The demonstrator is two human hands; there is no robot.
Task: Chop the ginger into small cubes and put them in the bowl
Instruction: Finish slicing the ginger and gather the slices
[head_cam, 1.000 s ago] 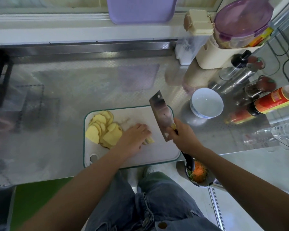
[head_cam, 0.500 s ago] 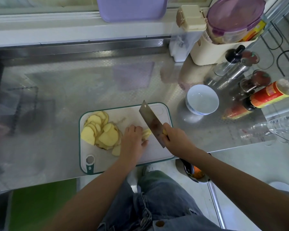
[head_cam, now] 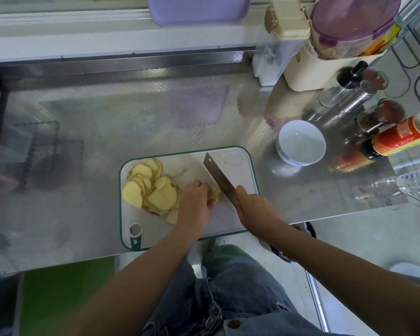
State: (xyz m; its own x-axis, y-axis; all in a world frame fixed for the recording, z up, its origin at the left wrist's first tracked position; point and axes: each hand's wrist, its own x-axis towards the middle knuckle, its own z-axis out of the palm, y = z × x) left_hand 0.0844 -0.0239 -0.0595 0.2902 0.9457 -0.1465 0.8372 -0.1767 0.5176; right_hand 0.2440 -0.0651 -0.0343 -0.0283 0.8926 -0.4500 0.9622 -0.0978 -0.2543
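A shiny steel desk point(head_cam: 107, 122) runs across the view, seen from above. A white cutting board point(head_cam: 238, 170) with a green rim lies at its near edge, and an empty white bowl point(head_cam: 301, 141) stands just beside the board's far right corner. Along the right end stand a cream tub point(head_cam: 308, 69), a clear box point(head_cam: 272, 59), a steel shaker point(head_cam: 349, 103), glass jars point(head_cam: 378, 117) and a red-labelled sauce bottle point(head_cam: 398, 139).

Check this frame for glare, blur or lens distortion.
Head view: wide-angle bending curves the counter edges; the steel shows soft reflections, including a purple patch; far-left objects look smeared; the cleaver, both hands, the ginger slices and the bowl read sharp.
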